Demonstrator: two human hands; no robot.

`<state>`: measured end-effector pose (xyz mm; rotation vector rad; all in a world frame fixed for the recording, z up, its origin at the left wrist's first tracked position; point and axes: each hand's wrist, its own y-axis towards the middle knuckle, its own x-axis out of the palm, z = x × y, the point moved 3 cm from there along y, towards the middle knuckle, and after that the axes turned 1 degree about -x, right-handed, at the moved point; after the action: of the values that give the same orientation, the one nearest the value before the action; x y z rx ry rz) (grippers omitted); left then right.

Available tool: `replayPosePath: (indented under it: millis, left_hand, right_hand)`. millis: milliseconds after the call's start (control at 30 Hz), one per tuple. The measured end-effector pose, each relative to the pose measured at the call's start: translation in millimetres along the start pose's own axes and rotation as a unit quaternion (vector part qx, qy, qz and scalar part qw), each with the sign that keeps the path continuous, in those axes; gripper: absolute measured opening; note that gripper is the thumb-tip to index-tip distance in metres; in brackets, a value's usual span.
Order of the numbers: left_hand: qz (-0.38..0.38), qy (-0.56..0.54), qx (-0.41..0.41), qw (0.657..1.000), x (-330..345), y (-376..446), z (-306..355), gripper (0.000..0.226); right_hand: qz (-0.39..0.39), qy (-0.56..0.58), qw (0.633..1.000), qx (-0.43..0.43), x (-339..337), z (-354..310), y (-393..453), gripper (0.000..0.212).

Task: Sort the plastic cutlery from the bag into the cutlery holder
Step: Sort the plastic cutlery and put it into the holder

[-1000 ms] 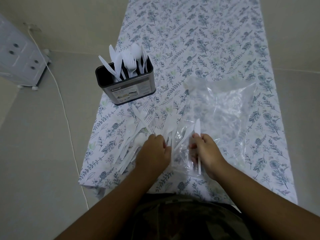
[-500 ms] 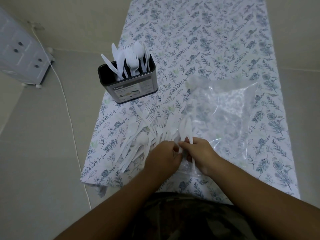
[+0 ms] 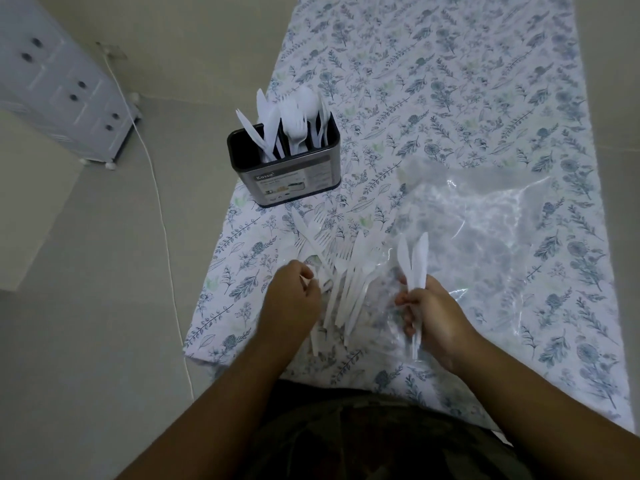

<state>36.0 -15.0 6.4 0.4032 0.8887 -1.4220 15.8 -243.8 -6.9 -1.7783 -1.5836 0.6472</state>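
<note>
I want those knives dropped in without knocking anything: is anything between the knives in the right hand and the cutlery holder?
Nothing upright. Between the knives in the right hand and the cutlery holder only the loose cutlery pile lies flat on the tablecloth.

Dim, flat indoor light w/ cool grey cast, source not visible. Shadows soft, barely any. White glare streaks on bag (image 3: 485, 216). Left hand (image 3: 291, 299) smeared by motion blur, right hand (image 3: 429, 306) a bit soft. Wide-angle bending at edges, cabinet (image 3: 59, 88) leans; corners softer than centre
</note>
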Motion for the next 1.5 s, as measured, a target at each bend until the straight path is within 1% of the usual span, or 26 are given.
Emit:
replayPosePath:
  millis: [67, 133, 300, 400, 500, 533, 600, 667, 733, 767, 800, 833, 867, 933, 1000, 1033, 1100, 1233, 1367, 1433, 1500]
  left_hand:
    - [0.014, 0.009, -0.025, 1.000, -11, 10, -13, 0.008]
    - [0.013, 0.017, -0.031, 0.999, -12, 20, -14, 0.017]
    - [-0.014, 0.059, -0.059, 0.996, 7, 53, 6, 0.039]
    - [-0.017, 0.060, -0.081, 0.995, 11, 64, 10, 0.039]
    - [-0.012, 0.031, -0.087, 0.996, 6, 63, 14, 0.039]
    - [-0.006, 0.018, -0.081, 0.997, 4, 60, 16, 0.037]
    - [-0.008, 0.003, -0.038, 0.999, -2, 49, 21, 0.028]
    - [-0.058, -0.001, 0.029, 0.998, -2, 30, 30, 0.022]
    - [-0.126, 0.017, 0.109, 0.986, 2, 7, 39, 0.023]
    - [-0.148, 0.020, 0.141, 0.979, 5, -3, 40, 0.024]
    - [-0.156, 0.017, 0.162, 0.974, 7, -12, 39, 0.025]
    - [-0.150, 0.010, 0.164, 0.975, 9, -18, 35, 0.025]
    - [-0.134, 0.005, 0.148, 0.980, 9, -22, 27, 0.025]
    - [-0.087, 0.020, 0.083, 0.993, 6, -25, 6, 0.024]
    - [-0.042, 0.057, 0.031, 0.997, 0, -24, -16, 0.015]
    - [-0.029, 0.068, 0.015, 0.997, -2, -23, -25, 0.013]
    - [-0.028, 0.069, -0.006, 0.997, -5, -20, -35, 0.019]
    - [-0.017, 0.040, -0.006, 0.999, -6, -8, -36, 0.024]
    - [-0.029, 0.014, 0.041, 0.999, -1, 0, -26, 0.026]
    - [-0.030, 0.006, 0.036, 0.999, 1, -1, -22, 0.029]
    - [-0.052, -0.005, 0.034, 0.998, 8, -7, -17, 0.036]
  right_hand:
    - [0.001, -0.021, 1.000, 0.007, 7, 0, 2, 0.024]
    - [-0.007, -0.040, 0.999, 0.007, 17, -3, 4, 0.019]
    - [-0.034, -0.015, 0.999, 0.030, 39, -15, 7, 0.021]
    - [-0.026, -0.034, 0.999, 0.026, 46, -25, 6, 0.021]
    - [-0.026, -0.045, 0.999, 0.011, 49, -31, 7, 0.022]
    - [-0.027, -0.043, 0.999, 0.005, 50, -32, 7, 0.021]
    - [-0.032, -0.034, 0.999, -0.010, 53, -35, 7, 0.018]
    - [-0.048, -0.013, 0.998, -0.027, 57, -35, 6, 0.017]
    - [-0.078, -0.008, 0.996, -0.041, 62, -32, 5, 0.022]
    - [-0.079, -0.027, 0.995, -0.047, 64, -29, 4, 0.020]
    - [-0.066, -0.053, 0.995, -0.050, 64, -25, 4, 0.020]
    - [-0.050, -0.072, 0.995, -0.045, 63, -19, 4, 0.021]
    - [-0.039, -0.074, 0.996, -0.035, 62, -14, 5, 0.021]
    - [-0.036, -0.040, 0.998, -0.009, 57, -8, 5, 0.014]
    - [-0.037, -0.029, 0.999, 0.000, 53, -8, 6, 0.011]
    - [-0.041, -0.033, 0.999, -0.002, 51, -8, 6, 0.009]
    - [-0.048, -0.036, 0.998, -0.007, 49, -8, 5, 0.005]
    - [-0.044, -0.035, 0.998, -0.003, 47, -7, 3, 0.010]
    - [-0.034, -0.021, 0.999, -0.007, 41, -4, 3, 0.011]
    - [-0.035, -0.018, 0.999, -0.010, 39, -4, 3, 0.010]
    - [-0.035, -0.017, 0.999, -0.013, 38, -3, 3, 0.010]
